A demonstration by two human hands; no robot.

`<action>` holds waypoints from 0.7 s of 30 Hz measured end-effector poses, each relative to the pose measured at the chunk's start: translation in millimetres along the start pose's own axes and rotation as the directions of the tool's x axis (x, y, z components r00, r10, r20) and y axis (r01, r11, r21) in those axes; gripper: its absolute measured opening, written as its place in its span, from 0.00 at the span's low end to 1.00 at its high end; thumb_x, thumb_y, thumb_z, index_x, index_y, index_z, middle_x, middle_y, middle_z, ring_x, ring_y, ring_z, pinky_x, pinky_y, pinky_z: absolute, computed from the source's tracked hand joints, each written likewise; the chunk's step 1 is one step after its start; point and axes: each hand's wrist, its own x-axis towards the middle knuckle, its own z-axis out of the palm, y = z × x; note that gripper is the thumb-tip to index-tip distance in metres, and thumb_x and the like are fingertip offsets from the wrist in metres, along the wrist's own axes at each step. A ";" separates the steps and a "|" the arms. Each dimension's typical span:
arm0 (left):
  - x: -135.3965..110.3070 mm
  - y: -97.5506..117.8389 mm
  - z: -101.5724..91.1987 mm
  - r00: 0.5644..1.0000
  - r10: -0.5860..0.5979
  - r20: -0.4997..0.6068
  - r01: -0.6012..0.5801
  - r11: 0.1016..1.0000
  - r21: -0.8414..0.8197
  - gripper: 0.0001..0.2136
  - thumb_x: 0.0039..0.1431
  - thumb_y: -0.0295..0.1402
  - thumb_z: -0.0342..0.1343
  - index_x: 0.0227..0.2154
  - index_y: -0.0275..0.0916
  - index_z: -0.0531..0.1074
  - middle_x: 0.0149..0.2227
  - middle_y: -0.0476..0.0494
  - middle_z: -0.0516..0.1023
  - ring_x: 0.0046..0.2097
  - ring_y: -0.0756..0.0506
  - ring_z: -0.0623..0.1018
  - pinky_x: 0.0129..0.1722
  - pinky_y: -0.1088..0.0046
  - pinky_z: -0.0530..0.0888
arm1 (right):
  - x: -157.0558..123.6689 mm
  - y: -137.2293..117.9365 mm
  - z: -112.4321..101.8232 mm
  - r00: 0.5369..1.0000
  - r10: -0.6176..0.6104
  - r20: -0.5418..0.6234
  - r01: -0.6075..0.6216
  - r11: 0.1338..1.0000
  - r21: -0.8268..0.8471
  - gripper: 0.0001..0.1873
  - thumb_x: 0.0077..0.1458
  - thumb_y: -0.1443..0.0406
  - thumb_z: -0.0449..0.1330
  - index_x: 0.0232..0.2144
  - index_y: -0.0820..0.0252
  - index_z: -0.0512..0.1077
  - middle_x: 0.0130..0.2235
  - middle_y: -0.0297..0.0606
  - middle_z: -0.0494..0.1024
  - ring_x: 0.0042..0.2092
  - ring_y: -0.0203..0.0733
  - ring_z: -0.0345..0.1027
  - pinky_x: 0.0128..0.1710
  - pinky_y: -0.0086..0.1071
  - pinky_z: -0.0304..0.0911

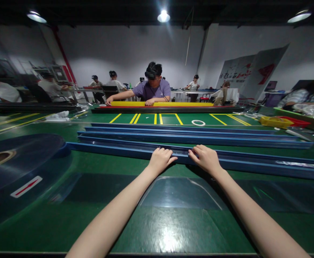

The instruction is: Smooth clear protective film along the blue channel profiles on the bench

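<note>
A long blue channel rail (pixel 119 148) lies across the green table in front of me. My left hand (pixel 160 159) grips its near wall, fingers curled over the edge and thumb pointing right. A short way to the right, my right hand (pixel 205 157) is closed over the same wall, its thumb side toward the left hand. Shiny clear film shows inside the rail near its right end. On the left lies a big roll of dark transparent film (pixel 46 157) with a cardboard core. Whether film from the roll joins the rail's left end I cannot tell.
More blue rails (pixel 146 136) lie parallel just beyond. A flat clear film strip (pixel 170 193) lies under my forearms. Across the table a co-worker (pixel 155 87) handles a yellow rail (pixel 183 104). A white ring (pixel 198 122) and a yellow tray (pixel 276 122) are farther off.
</note>
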 end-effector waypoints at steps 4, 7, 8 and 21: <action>0.2 0.3 0.1 1.000 -0.001 -0.002 0.001 1.000 0.003 0.16 0.58 0.45 0.44 0.27 0.38 0.67 0.28 0.46 0.75 0.32 0.47 0.71 0.32 0.70 0.60 | 0.3 -1.4 -0.4 0.993 -0.001 0.121 0.002 1.000 -0.011 0.22 0.58 0.57 0.41 0.26 0.59 0.71 0.30 0.38 0.75 0.32 0.36 0.66 0.27 0.28 0.47; 0.2 0.3 0.3 1.000 -0.001 0.000 0.001 1.000 0.003 0.16 0.58 0.45 0.44 0.27 0.38 0.67 0.28 0.46 0.75 0.32 0.47 0.71 0.32 0.70 0.60 | 0.8 -1.9 -1.7 0.977 0.005 0.211 -0.007 1.000 0.006 0.23 0.59 0.57 0.40 0.28 0.58 0.72 0.32 0.38 0.75 0.33 0.36 0.67 0.27 0.28 0.47; 0.1 0.2 0.3 1.000 -0.002 0.000 0.002 1.000 0.001 0.16 0.58 0.45 0.44 0.27 0.38 0.67 0.28 0.46 0.75 0.32 0.47 0.71 0.32 0.70 0.60 | 1.0 -2.1 -2.4 0.972 0.006 0.234 -0.010 1.000 0.013 0.24 0.59 0.56 0.40 0.28 0.58 0.72 0.33 0.37 0.75 0.33 0.36 0.67 0.26 0.27 0.48; 0.6 0.4 -0.6 1.000 -0.001 0.008 0.001 1.000 0.010 0.16 0.58 0.45 0.44 0.27 0.38 0.67 0.28 0.46 0.74 0.32 0.47 0.71 0.31 0.70 0.60 | 3.9 -7.0 -4.6 0.955 0.001 0.296 -0.029 0.996 0.088 0.27 0.59 0.54 0.37 0.27 0.57 0.72 0.33 0.37 0.75 0.35 0.36 0.68 0.27 0.27 0.50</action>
